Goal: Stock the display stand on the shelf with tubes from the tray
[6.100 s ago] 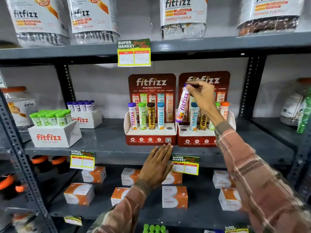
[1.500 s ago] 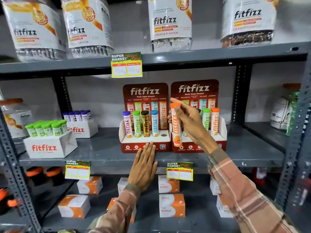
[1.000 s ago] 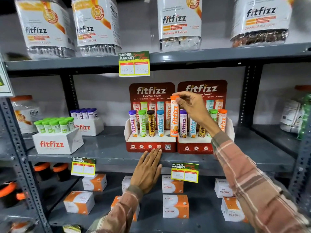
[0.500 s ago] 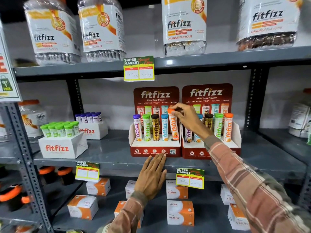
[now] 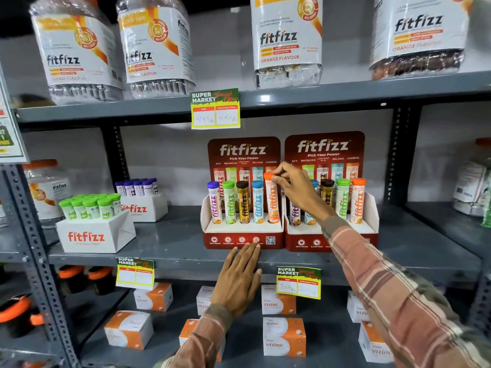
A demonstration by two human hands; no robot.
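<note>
Right hand (image 5: 295, 185) pinches glossy orange tube's (image 5: 272, 201) cap; cardboard stand (image 5: 243, 232) seemingly full.

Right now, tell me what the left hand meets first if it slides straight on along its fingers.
The left hand meets the left red cardboard display stand first; its fingertips look nearly touching the front panel.
</note>
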